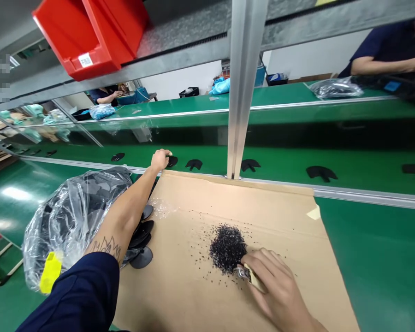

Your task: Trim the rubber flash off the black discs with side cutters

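My left hand (160, 160) reaches out to the green conveyor belt (283, 168), its fingers closed on a flat black part (172, 161) at the belt's near edge. My right hand (275, 289) rests on the cardboard sheet (200, 216), gripping a small tool with a pale handle and metal tip (246, 273) beside a heap of black shavings (227, 248). More black parts (141, 235) lie stacked under my left forearm.
A clear plastic bag of black parts (69, 216) with a yellow tag sits at the left. Similar black parts (321, 173) ride spaced along the belt. An aluminium post (240, 92) stands ahead, red bins (90, 34) overhead. Another person's arm (383, 64) works at far right.
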`<state>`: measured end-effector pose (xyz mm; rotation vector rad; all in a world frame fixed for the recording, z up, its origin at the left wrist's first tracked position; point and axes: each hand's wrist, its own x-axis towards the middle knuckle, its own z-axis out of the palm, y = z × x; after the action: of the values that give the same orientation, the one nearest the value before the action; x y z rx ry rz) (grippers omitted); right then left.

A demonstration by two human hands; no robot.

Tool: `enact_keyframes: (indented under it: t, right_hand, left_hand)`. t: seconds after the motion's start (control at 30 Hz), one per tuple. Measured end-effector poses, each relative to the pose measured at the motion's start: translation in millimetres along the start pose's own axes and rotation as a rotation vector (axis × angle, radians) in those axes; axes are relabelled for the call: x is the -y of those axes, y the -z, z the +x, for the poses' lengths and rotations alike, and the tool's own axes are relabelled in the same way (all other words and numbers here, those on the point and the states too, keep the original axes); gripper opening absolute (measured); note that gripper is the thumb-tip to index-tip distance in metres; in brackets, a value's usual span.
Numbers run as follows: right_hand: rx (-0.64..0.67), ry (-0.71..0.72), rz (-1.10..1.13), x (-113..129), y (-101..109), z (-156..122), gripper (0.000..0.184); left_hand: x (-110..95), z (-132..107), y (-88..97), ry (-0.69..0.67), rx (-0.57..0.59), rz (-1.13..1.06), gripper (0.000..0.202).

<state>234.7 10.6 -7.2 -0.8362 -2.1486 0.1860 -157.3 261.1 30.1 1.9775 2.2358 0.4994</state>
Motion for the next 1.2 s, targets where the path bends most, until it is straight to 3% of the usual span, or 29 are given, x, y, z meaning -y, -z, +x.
enact_keyframes:
  t: [0.17,0.27,0.33,0.47,0.53,0.6,0.63,0.7,0.77,0.83,0.9,0.97,1.03,1.13,1.2]
  right_hand:
    - [0.003,0.013,-0.017,1,0,-1,0.028]
    - [0.013,0.023,-0.034,1,-3,-2,0.027]
    - [0.020,0.034,-0.035,0,-4,-2,0.027]
    - [-0.013,0.056,-0.019,0,-5,-2,0.037]
    - [-0.066,0.044,-0.010,1,-7,-1,0.044]
    - [-0.151,0.005,-0.007,3,-8,0,0.050]
    - [-0.193,-0.023,0.000,4,-8,1,0.051]
    - [-0.216,-0.054,0.057,7,-9,3,0.047]
    - [-0.151,-0.048,0.177,10,-8,6,0.036]
    - [-0.079,-0.057,0.297,15,-8,8,0.021]
    - [-0.065,-0.118,0.346,18,-8,9,0.011]
    - [-0.087,-0.187,0.335,21,-9,9,0.006]
    - [-0.118,-0.232,0.301,21,-10,8,0.003]
    - [-0.144,-0.257,0.260,20,-12,6,0.005]
    - [-0.145,-0.255,0.252,19,-13,6,0.006]
  left_hand:
    - [-30,-7,-23.1,-0.067,0.075,-0.068,0.026]
    - [-53,-16,-31.2,-0.111,0.090,-0.134,0.012]
    - [-66,-22,-27.6,-0.111,0.053,-0.185,0.000]
    - [-84,-45,-3.5,-0.145,0.004,-0.297,0.013]
    - [-93,-73,7.1,-0.205,0.058,-0.348,0.013]
    - [-102,-116,12.3,-0.285,0.170,-0.401,0.006]
    - [-107,-141,12.9,-0.349,0.254,-0.450,0.004]
    - [-115,-191,12.0,-0.587,0.577,-0.717,0.010]
    - [-118,-231,11.2,-0.631,0.665,-0.754,0.009]
    - [-111,-249,14.0,-0.624,0.673,-0.759,0.010]
    - [-93,-245,21.9,-0.604,0.608,-0.671,0.010]
    - [-64,-224,34.1,-0.509,0.459,-0.359,0.011]
    - [-31,-195,47.5,-0.215,0.288,0.122,0.014]
    - [13,-155,60.8,-0.008,0.218,0.263,0.007]
    - [32,-138,61.6,0.076,0.214,0.275,0.013]
